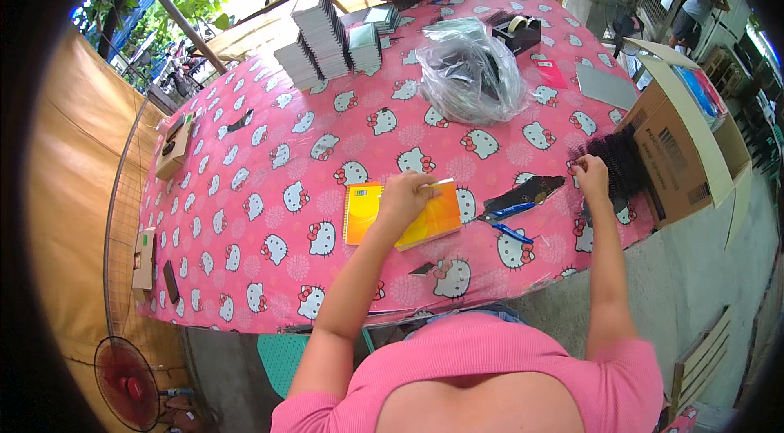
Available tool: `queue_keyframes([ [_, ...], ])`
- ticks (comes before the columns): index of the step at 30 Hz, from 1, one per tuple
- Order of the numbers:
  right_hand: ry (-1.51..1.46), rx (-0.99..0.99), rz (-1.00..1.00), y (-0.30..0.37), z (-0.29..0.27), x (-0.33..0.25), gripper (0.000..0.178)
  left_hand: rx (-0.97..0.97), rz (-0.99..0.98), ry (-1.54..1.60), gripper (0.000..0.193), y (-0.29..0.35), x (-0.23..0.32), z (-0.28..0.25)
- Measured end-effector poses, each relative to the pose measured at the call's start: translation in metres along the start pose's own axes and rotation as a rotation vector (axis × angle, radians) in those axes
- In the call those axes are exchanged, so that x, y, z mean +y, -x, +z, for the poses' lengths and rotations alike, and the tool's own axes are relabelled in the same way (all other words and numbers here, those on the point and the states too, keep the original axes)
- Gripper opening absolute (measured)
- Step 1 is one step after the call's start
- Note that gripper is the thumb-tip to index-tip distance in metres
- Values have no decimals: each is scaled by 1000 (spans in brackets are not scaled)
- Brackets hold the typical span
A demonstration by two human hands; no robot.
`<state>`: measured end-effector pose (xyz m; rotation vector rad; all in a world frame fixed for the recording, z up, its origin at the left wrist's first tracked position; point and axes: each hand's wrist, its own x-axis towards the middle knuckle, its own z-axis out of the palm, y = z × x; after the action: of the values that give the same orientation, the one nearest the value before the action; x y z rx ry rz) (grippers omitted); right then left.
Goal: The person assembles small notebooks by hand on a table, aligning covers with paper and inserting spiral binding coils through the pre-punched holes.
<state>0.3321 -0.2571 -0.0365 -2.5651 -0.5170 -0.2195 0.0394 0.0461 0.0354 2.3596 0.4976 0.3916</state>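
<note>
Middle of frame: your left hand [406, 198] rests on orange notebook [446, 216], likely steadying it. Right side: your right hand [590, 175] touches black spiral coils [621, 163], near for easy reach. Can't tell either finger grip.

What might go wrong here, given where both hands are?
1. The right hand is at a pile of black coils; if they're tangled, pulling one might drag others.
2. The cardboard box beside that pile is at the right edge of the table; a knock might shift it.
3. Blue-handled pliers lie between the left hand and the coils; a sweeping arm might catch them.
</note>
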Motion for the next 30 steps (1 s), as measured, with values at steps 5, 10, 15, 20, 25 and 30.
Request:
queue_keyframes([
  [5,-546,-210,-556,67,-1,-119,23,143,225,-187,21,33,5,1],
  [10,-666,-435,-497,94,-8,-176,26,316,254,-154,18,33,13,9],
  [15,-715,-330,-630,87,-1,-197,22,299,219,-53,18,37,6,12],
  [20,-722,-577,-729,75,0,-202,16,526,221,-364,16,45,26,16],
  [25,-696,-654,-758,69,4,-204,16,530,74,-267,17,48,16,31],
  [30,-591,-582,-814,74,-8,-210,15,510,75,-227,19,49,14,32],
])
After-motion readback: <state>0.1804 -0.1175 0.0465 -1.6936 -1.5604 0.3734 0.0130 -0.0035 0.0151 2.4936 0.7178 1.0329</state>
